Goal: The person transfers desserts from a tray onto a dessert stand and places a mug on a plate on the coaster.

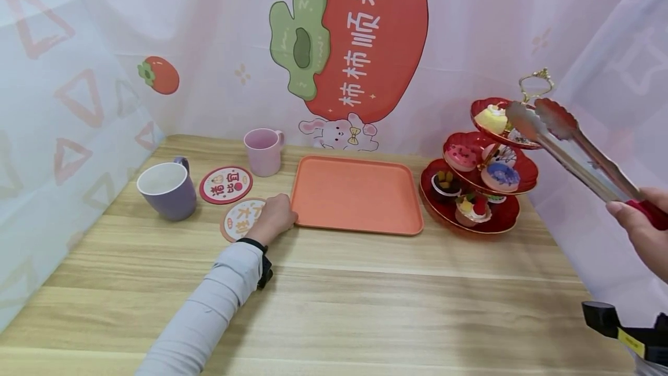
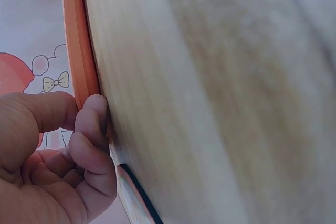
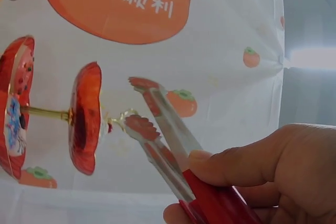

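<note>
My left hand (image 1: 276, 216) pinches the near left corner of an orange tray (image 1: 357, 196) between thumb and fingers. In the left wrist view the curled fingers (image 2: 89, 153) grip the tray's edge (image 2: 81, 51) close over the wooden table. My right hand (image 1: 644, 228) holds metal tongs (image 1: 590, 161) by their red handles, raised in front of the tiered stand (image 1: 480, 176) at the right. The tongs' scalloped tips (image 3: 143, 127) stand apart with nothing between them. Small cakes, such as a pink one (image 1: 461, 157) and a blue one (image 1: 501, 177), sit on the stand's red plates.
Left of the tray stand a pink mug (image 1: 263, 152) and a purple mug (image 1: 169, 190). Two round coasters lie near them, a red-rimmed one (image 1: 226, 185) and an orange-rimmed one (image 1: 237, 222) partly under my left hand in the head view. A printed curtain (image 1: 224, 45) hangs behind the table.
</note>
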Available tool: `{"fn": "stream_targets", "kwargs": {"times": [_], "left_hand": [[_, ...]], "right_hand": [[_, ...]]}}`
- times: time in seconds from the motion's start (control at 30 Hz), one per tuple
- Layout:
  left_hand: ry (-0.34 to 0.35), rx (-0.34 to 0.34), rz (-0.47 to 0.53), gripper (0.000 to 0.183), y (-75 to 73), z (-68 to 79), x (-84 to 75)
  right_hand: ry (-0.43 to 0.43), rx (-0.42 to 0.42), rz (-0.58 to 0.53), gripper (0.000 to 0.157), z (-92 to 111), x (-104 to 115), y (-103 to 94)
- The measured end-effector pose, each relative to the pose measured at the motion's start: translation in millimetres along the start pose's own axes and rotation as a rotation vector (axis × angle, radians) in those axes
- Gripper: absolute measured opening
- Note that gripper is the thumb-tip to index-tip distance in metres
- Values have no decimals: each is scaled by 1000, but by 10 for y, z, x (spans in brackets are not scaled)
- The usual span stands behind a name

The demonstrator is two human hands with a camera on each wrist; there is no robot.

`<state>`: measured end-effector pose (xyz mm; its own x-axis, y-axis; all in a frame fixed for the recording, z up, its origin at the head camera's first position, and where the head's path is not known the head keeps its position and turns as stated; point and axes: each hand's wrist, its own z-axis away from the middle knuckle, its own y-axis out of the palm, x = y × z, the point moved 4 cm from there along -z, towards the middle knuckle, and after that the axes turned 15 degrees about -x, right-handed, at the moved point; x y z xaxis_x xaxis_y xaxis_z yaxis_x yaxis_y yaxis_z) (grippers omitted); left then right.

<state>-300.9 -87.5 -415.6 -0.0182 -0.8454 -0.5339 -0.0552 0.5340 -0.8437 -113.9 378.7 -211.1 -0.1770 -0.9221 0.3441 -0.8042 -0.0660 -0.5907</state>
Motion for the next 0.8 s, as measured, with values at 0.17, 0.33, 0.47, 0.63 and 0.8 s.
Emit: {"fn": "stream_targets", "kwargs": {"times": [0.17, 0.33, 0.47, 0.63, 0.8], "left_hand": [[11, -7, 0, 20, 0, -2, -14], [13, -6, -15, 19, -3, -1, -23], [13, -7, -16, 19, -9, -1, -21], [5, -3, -5, 19, -5, 3, -12], [13, -9, -2, 20, -10, 12, -16]], "right_hand": [[-91, -3, -168, 30, 58, 163, 52], [-161, 44, -83, 39, 145, 283, 139], [-225, 50, -51, 41, 203, 373, 196], [-291, 37, -140, 38, 292, 466, 300], [-315, 96, -187, 37, 373, 504, 456]]}}
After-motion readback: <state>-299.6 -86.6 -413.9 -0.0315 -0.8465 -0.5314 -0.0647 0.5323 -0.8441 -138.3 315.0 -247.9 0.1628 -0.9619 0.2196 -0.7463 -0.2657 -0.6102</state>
